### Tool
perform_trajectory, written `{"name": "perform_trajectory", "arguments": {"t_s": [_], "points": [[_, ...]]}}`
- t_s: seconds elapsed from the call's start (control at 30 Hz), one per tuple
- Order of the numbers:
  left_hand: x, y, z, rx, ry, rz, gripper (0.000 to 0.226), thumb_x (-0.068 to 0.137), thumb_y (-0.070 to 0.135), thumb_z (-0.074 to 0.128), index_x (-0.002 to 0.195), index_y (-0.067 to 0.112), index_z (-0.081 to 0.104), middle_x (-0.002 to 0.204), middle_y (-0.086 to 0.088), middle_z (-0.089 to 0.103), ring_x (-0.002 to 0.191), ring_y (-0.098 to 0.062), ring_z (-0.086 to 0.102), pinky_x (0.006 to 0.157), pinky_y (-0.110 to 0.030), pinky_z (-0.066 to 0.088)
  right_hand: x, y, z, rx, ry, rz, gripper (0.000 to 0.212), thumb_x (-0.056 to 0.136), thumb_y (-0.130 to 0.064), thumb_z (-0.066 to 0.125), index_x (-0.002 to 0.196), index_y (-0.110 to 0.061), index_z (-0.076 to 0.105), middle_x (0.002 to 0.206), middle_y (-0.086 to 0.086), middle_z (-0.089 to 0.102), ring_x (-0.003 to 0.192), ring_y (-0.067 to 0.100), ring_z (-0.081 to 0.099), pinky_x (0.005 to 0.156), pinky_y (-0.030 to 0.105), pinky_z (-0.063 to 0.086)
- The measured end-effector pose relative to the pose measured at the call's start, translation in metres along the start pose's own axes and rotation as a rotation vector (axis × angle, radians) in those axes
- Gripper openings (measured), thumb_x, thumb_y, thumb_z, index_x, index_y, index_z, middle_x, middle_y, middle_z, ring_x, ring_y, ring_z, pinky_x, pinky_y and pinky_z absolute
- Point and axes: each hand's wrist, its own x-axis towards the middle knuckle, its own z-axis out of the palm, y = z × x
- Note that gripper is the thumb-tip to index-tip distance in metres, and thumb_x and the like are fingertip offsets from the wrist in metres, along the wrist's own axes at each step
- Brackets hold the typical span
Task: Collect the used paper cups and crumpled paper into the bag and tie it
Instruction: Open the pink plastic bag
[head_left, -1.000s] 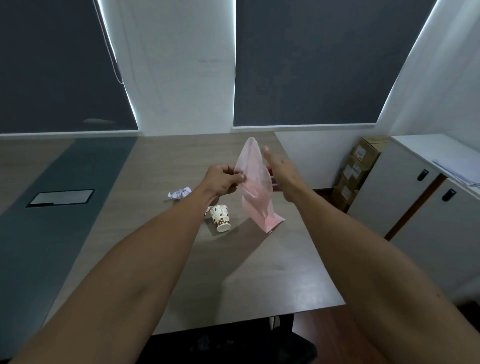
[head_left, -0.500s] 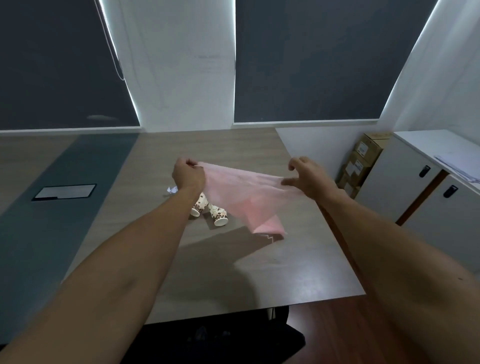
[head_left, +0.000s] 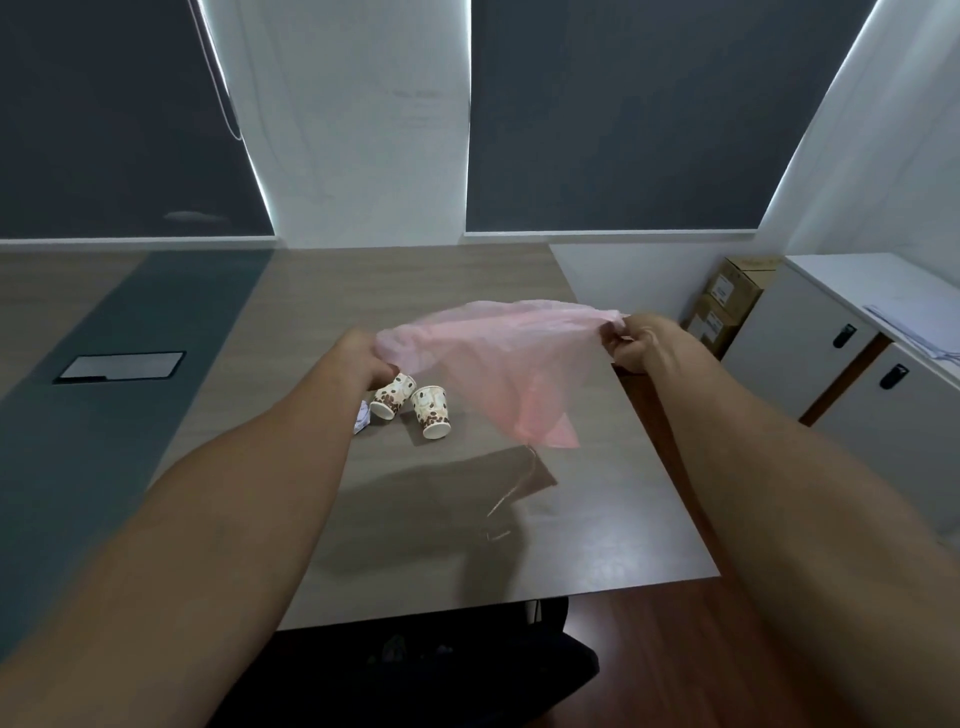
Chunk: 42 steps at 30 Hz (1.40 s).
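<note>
A thin pink plastic bag (head_left: 498, 358) hangs stretched between my two hands above the table. My left hand (head_left: 363, 358) grips its left rim and my right hand (head_left: 636, 345) pinches the right rim, so the mouth is pulled wide. Its bottom corner dangles just above the wood. Two paper cups with a brown bean print lie on their sides below my left hand: one (head_left: 392, 397) partly under my wrist, the other (head_left: 431, 413) just right of it. A bit of crumpled white paper (head_left: 362, 418) peeks out beside my left forearm.
The wooden table (head_left: 467, 519) ends at a front edge near me and a right edge under my right hand. A metal hatch (head_left: 122, 365) sits in its dark strip at left. Cardboard boxes (head_left: 727, 306) and a white cabinet (head_left: 841, 353) stand to the right.
My hands have drawn farther apart, pulling the bag from a narrow upright shape into a wide stretched opening. The right hand moved out past the table's right edge.
</note>
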Motion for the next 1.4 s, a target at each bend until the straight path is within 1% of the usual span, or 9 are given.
{"name": "perform_trajectory", "arguments": {"t_s": [0.2,0.43,0.6,0.73,0.8,0.93,1.03,1.27,1.4], "points": [[-0.009,0.003,-0.019,-0.007,-0.084,-0.186,0.03,0.091,0.007,0.046,0.072,0.004,0.068,0.058,-0.009,0.068,0.048,-0.024,0.067,0.041,-0.04,0.056,-0.029,-0.002,-0.018,-0.089,-0.051,0.104,0.034,0.102,-0.003,0.035,0.082,0.005,0.062,0.081,0.013,0.064,0.067,0.022,0.061,0.058,0.027,0.058],[0.003,0.013,-0.037,-0.218,-0.165,-0.037,0.029,0.084,0.023,0.046,0.101,0.02,0.069,0.114,0.001,0.072,0.102,-0.025,0.07,0.088,-0.037,0.056,-0.043,0.0,-0.021,0.073,-0.502,0.05,0.048,0.066,-0.001,0.065,0.114,0.001,0.063,0.12,0.017,0.062,0.114,0.032,0.058,0.116,0.048,0.037],[0.001,-0.002,-0.029,0.076,-0.187,0.085,0.023,0.086,0.023,0.046,0.09,0.013,0.066,0.092,-0.01,0.07,0.081,-0.029,0.067,0.076,-0.036,0.056,-0.032,-0.004,-0.008,0.263,-0.83,0.087,0.007,0.079,0.002,0.073,0.085,0.006,0.071,0.072,0.012,0.066,0.065,0.022,0.067,0.067,0.033,0.062],[0.007,-0.012,-0.005,0.764,0.249,0.66,0.057,0.082,0.047,0.058,0.129,0.015,0.058,0.135,-0.011,0.06,0.121,-0.031,0.058,0.1,-0.042,0.045,-0.031,-0.003,0.01,0.032,-0.775,0.124,0.037,0.098,-0.031,0.052,0.088,-0.001,0.07,0.053,-0.002,0.056,0.034,0.005,0.051,0.03,0.017,0.041],[-0.002,-0.016,0.014,0.931,0.073,0.971,0.074,0.077,0.055,0.067,0.142,0.027,0.048,0.146,-0.002,0.053,0.131,-0.024,0.05,0.109,-0.041,0.038,-0.044,0.003,0.023,-0.026,-0.837,0.155,0.043,0.101,-0.037,0.048,0.088,-0.002,0.069,0.055,0.0,0.058,0.033,0.007,0.052,0.028,0.019,0.039],[-0.012,-0.042,0.053,1.218,-0.372,1.03,0.042,0.077,0.038,0.072,0.116,0.023,0.067,0.109,0.0,0.071,0.105,-0.02,0.065,0.086,-0.031,0.05,-0.049,0.004,0.037,-0.252,-0.779,-0.02,0.039,0.093,-0.041,0.063,0.091,-0.004,0.075,0.078,0.006,0.071,0.07,0.017,0.067,0.068,0.027,0.057],[-0.006,-0.049,0.066,0.953,-0.242,0.906,0.019,0.08,0.008,0.049,0.076,0.008,0.068,0.068,-0.004,0.068,0.071,-0.026,0.068,0.06,-0.029,0.048,-0.047,-0.006,0.031,-0.605,-0.74,-0.19,0.056,0.071,-0.047,0.088,0.109,-0.009,0.073,0.101,0.009,0.075,0.093,0.025,0.071,0.089,0.041,0.057],[-0.007,-0.018,0.077,0.666,0.003,0.78,0.033,0.088,0.017,0.04,0.098,0.004,0.068,0.094,-0.01,0.065,0.085,-0.029,0.056,0.068,-0.032,0.036,-0.021,0.014,0.018,-1.397,-0.098,-0.846,0.097,0.068,-0.056,0.087,0.149,-0.029,0.04,0.147,0.005,0.047,0.129,0.032,0.054,0.103,0.055,0.051],[-0.019,-0.002,0.078,0.531,0.025,0.766,0.038,0.078,0.024,0.037,0.09,0.005,0.068,0.084,-0.005,0.062,0.079,-0.029,0.055,0.068,-0.036,0.043,-0.025,0.073,0.026,-0.873,0.004,-0.345,0.121,0.059,-0.068,0.085,0.154,-0.021,0.025,0.151,0.014,0.039,0.127,0.042,0.052,0.096,0.058,0.052]]}}
